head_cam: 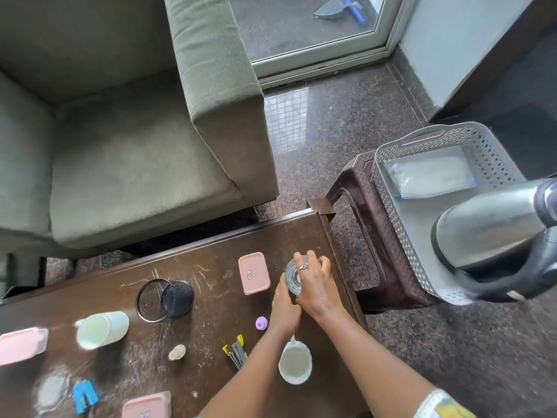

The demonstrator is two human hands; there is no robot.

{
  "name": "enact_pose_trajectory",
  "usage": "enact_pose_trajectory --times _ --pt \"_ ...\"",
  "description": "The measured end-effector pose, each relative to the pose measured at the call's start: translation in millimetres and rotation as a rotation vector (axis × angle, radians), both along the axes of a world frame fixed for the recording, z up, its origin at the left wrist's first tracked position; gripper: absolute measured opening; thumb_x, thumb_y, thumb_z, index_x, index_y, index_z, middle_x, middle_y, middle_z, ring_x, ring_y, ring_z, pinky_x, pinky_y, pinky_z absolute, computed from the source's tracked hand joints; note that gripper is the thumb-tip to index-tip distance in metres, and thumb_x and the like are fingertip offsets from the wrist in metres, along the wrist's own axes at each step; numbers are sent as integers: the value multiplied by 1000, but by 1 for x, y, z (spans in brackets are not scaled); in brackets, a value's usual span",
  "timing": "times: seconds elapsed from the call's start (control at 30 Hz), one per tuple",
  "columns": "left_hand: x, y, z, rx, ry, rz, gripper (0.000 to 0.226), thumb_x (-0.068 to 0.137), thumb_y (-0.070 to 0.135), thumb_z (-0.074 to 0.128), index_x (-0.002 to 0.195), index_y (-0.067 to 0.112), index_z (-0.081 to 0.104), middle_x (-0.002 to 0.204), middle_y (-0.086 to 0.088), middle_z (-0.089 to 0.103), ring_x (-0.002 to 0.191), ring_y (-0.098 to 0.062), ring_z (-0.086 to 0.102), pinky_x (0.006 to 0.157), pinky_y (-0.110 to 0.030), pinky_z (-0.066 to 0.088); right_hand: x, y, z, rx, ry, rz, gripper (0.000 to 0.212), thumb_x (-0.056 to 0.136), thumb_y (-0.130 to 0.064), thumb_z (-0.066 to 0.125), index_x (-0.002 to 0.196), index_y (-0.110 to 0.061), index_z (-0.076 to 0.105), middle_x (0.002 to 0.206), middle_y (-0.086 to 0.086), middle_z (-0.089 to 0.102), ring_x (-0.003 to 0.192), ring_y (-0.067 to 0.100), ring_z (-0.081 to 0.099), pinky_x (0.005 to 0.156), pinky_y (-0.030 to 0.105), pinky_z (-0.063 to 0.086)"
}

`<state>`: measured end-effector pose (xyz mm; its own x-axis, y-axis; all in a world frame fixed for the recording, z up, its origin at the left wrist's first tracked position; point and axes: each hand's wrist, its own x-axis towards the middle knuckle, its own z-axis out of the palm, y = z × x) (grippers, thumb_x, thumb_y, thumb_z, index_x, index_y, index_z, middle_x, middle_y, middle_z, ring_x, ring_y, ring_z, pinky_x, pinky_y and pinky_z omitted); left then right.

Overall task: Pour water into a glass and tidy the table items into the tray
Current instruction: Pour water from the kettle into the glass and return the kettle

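Note:
A clear glass (pixel 291 274) stands near the right edge of the dark wooden table (pixel 217 254). My right hand (pixel 316 285), with a ring on one finger, wraps over its top and far side. My left hand (pixel 283 307) presses against its near side. Both hands hold the glass. A white jug (pixel 295 363) with water in it stands just below my forearms. The grey perforated tray (pixel 391 188) rests on a brown plastic stool (pixel 355 182) to the right of the table, and a clear plastic pouch (pixel 428 176) lies in it.
On the table lie a pink lidded box (pixel 254 273), a tipped black mesh holder (pixel 164 298), a white bottle on its side (pixel 102 328), a purple cap (pixel 261 323), clips (pixel 236 351), a blue item (pixel 85 395) and more pink boxes (pixel 22 345). A steel kettle (pixel 494 230) looms at right; a green armchair (pixel 120 146) stands behind.

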<state>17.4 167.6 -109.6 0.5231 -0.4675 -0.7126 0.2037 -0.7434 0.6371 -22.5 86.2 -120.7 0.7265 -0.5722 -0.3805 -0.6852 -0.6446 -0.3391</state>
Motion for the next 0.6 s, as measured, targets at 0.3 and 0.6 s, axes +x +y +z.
enact_pose_trajectory --times 0.3,0.6 --pt "-4 5 15 -39 1 88 74 81 -16 48 144 17 25 146 -8 37 134 -22 36 112 -44 33 -2 4 -1 31 10 49 94 76 -16 75 148 -27 16 149 9 23 131 33 25 98 42 45" --pt "-21 -15 53 -3 -393 234 57 81 -11 40 134 9 39 140 -13 41 131 -26 35 112 -37 27 -39 -12 56 -30 -78 -115 75 82 -8 63 146 -19 27 150 10 25 135 32 24 98 42 47"
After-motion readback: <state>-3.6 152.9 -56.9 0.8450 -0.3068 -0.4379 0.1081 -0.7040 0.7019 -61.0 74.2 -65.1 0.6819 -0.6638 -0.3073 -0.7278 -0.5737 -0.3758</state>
